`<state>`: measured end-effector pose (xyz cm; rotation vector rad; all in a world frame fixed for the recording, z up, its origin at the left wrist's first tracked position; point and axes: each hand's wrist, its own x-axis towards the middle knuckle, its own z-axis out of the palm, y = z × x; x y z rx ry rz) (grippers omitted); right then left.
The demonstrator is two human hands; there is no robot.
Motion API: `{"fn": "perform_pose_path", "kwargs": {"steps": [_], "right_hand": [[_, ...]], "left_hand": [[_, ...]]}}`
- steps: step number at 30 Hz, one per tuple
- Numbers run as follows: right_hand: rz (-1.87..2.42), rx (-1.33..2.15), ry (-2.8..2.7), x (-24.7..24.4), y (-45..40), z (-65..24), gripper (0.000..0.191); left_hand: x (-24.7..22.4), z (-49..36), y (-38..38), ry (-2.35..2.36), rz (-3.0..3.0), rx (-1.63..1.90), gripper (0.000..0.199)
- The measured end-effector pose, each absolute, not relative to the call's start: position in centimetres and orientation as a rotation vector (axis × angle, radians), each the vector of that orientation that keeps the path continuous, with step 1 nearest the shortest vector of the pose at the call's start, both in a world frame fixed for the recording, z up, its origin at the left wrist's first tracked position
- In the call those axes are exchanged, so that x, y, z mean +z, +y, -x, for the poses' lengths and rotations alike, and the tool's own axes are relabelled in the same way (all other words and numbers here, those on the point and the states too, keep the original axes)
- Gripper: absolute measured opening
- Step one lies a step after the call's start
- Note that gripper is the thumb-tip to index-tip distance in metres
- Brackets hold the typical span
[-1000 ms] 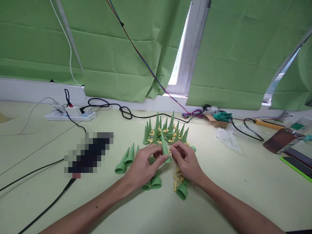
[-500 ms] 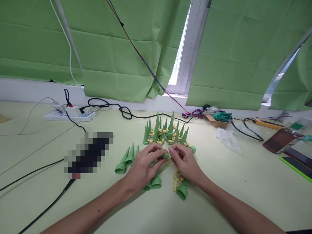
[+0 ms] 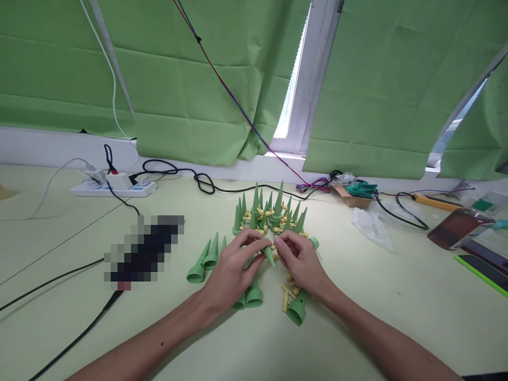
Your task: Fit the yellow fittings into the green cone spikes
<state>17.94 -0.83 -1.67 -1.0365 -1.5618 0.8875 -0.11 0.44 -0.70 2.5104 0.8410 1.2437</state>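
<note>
My left hand (image 3: 243, 260) is closed around a green plastic plant-watering spike (image 3: 269, 256), whose tip points down toward me. Facing it, my right hand (image 3: 300, 259) is pinched close to the spike; its fingertips hide what they hold, though a bit of yellow shows between the hands. Below my right hand lie small yellow valves (image 3: 285, 299) and a loose green spike (image 3: 297, 309), its open socket toward me. Other green spikes (image 3: 254, 295) lie partly under my left hand, and more spikes (image 3: 197, 271) stand or lean to its left.
Behind my hands stands a cluster of green spikes fitted with yellow valves (image 3: 279, 207). A pixelated dark object (image 3: 146, 254) lies left, near a power strip (image 3: 115, 185). On the right are a plastic bag (image 3: 371, 227), a small carton (image 3: 353, 198), a brown bottle (image 3: 460, 228) and a green-edged phone (image 3: 482, 272).
The spike in my left hand has turned so its tip now points downward. My right hand stays close by with its fingers pinched, barely shifted.
</note>
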Motion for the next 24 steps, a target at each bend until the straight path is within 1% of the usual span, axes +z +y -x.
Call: {"fn": "perform_pose_path", "kwargs": {"steps": [4, 8, 9, 12, 14, 18, 24], "right_hand": [[1.048, 0.824, -1.541, -1.8, -0.7, -18.0, 0.030], [1.036, 0.773, -1.474, -1.9, -0.5, -18.2, 0.030], [1.030, 0.772, -1.453, -2.0, -0.5, -18.2, 0.030], [1.004, 0.791, -1.408, -1.9, -0.6, -18.3, 0.029], [0.979, 0.802, -1.419, -1.9, -0.7, -18.2, 0.028], [0.941, 0.801, -1.479, -1.9, -0.9, -18.1, 0.027], [0.952, 0.798, -1.507, -2.0, -0.8, -18.3, 0.027]], "left_hand": [[-0.6, 0.0, 0.4, 0.919, -2.460, 1.247, 0.023], [-0.3, -0.1, 0.3, 1.048, -2.342, 1.239, 0.008], [-0.2, -0.1, 0.3, 1.076, -2.314, 1.218, 0.011], [0.1, -0.2, 0.3, 1.115, -2.255, 1.089, 0.031], [0.2, -0.2, 0.3, 1.109, -2.233, 1.013, 0.038], [0.4, -0.3, 0.2, 1.111, -2.218, 0.969, 0.041], [0.4, -0.3, 0.2, 1.097, -2.208, 0.969, 0.034]]}}
